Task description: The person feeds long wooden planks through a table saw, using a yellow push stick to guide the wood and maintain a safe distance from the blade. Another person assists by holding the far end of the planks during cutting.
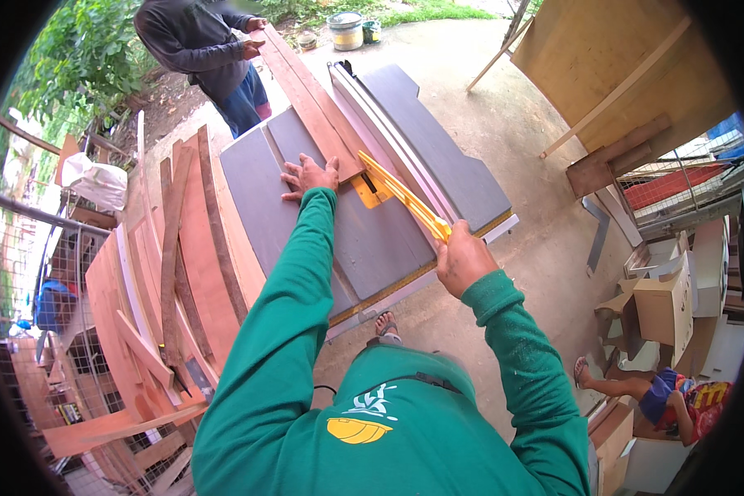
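On the grey table saw top lies a long reddish wooden board with a lengthwise line along it. My left hand rests with spread fingers against the board's left side near its close end, part of the palm over the grey top. In my right hand is the handle of a yellow push stick, whose far tip reaches the board's near end. Beside that end sits a yellow throat plate with a dark slot. The saw's fence runs along the right.
Across the saw, a co-worker grips the board's far end with both hands. Stacked planks stand close on the left. Plywood leans at the far right. Cardboard boxes and another seated person are at the right.
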{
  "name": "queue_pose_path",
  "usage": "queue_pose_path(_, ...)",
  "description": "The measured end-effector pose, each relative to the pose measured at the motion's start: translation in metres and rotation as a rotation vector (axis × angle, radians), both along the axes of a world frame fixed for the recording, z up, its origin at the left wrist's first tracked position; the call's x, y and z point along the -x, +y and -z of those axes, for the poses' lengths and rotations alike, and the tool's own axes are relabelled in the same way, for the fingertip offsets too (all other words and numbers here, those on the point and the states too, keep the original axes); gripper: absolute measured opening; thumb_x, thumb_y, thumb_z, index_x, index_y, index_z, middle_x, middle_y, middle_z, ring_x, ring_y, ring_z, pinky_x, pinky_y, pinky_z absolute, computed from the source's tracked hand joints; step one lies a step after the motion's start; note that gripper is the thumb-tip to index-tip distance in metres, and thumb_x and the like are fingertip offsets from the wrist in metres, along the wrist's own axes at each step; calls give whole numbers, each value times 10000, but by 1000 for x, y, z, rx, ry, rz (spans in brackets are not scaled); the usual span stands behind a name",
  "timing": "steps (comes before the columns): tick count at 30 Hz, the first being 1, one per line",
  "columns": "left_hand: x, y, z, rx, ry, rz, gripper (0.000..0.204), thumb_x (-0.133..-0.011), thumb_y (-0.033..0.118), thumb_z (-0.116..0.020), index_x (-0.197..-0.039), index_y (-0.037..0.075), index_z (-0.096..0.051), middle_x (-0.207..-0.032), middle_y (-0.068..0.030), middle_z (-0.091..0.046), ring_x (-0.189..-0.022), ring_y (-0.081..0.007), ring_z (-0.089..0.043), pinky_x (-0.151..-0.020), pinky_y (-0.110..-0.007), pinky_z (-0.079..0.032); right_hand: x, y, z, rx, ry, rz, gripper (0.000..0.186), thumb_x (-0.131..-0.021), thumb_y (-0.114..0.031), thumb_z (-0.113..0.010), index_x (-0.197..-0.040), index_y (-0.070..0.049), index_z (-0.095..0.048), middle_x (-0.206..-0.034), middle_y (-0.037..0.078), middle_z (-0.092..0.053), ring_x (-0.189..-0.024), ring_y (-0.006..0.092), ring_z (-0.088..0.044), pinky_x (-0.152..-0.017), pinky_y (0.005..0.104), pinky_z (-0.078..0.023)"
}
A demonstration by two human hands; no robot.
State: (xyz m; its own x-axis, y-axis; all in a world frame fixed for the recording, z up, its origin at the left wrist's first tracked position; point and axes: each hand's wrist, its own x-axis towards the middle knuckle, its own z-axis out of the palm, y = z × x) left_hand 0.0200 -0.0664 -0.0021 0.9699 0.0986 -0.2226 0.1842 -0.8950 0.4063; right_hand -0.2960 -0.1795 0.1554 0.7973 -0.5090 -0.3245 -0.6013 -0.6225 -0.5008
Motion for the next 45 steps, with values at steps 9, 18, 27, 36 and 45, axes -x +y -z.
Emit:
queue_pose_path(9, -59, 11, 37, 93, -140, -93, 845, -977, 577, -708, -1607, 66, -473, -1764, -209, -280, -1658, -379, -184, -1263, -765, -76, 17, -24, -22, -87, -434, 92, 277, -1067, -233, -636, -1176, 11, -561, -928, 284, -720, -852, 509, -713, -756, 538, -551)
queue_pose_path(18, 49, 114, 50, 110, -262, 478, 679, -1019, 379, -676, -1603, 73, -513, -1753, -191, -327, -1645, -409, -215, -1329, -593, -143, 215, -25, 113, 160, -549, 691, 222, -996, -209, -725, -1021, 7, -683, -821, 159, -680, -743, 291, -674, -693, 425, -520)
queue_pose_path(27, 145, 165, 6, 368, -286, 77, 537, -1043, 410, -646, -1414, 23, -673, -1419, -241, -674, -1293, -442, -617, -1149, -503, -460, 476, 84, 344, 111, 160, 1239, 442, -948, -306, -752, -1106, 106, -732, -1015, 304, -764, -973, 469, -746, -897, 530, -580)
queue_pose_path(36, 231, 84, -21, 199, -250, 121, 1065, -795, 645, -864, -1476, -54, -437, -1441, -260, -523, -1322, -424, -582, -1144, -514, -488, 528, 104, 346, 95, -22, 1413, 494, -990, -306, -715, -1296, 76, -649, -1183, 286, -738, -1109, 462, -708, -966, 514, -553)
queue_pose_path(45, 263, 49, -18, 103, -5, 18, 1055, -707, 474, -936, -1412, -95, -397, -1414, -303, -517, -1295, -444, -613, -1102, -490, -551, 410, 15, 283, -1002, -477, 1130, 224, -1025, -256, -733, -1099, -53, -675, -834, 62, -617, -723, 164, -637, -574, 371, -585)
